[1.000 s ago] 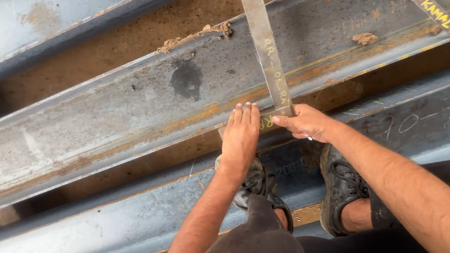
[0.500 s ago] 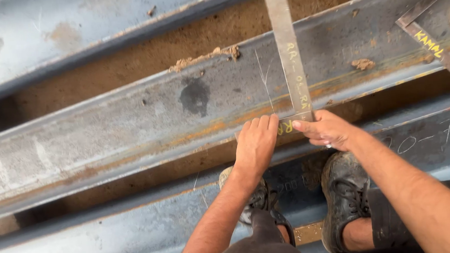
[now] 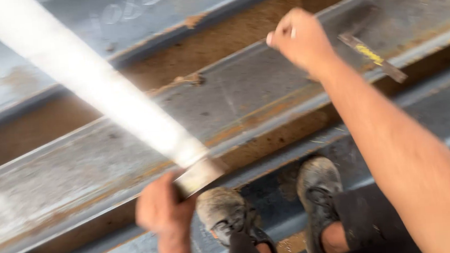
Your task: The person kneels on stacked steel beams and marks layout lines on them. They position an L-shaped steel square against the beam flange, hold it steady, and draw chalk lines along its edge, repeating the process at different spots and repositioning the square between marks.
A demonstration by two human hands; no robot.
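L hand (image 3: 163, 210) closed round near end of flat steel bar (image 3: 95, 88), which slants up-left over the steel beam (image 3: 265, 102). Looks stiff, heavyish, sharp-edged. R hand (image 3: 299, 38) fisted; contents can't tell.

The long grey steel beam (image 3: 265, 97) looks matt, scuffed and rust-streaked; the flat metal strip (image 3: 100, 82) gleams pale and smooth; the dusty worn shoes (image 3: 319, 188) look rough.

Long flat grey steel strip (image 3: 90, 83), overexposed and blurred, apparently a straightedge: raised at a slant across the rusty grey steel beam (image 3: 244, 101), lower end clamped in the left hand (image 3: 162, 207).
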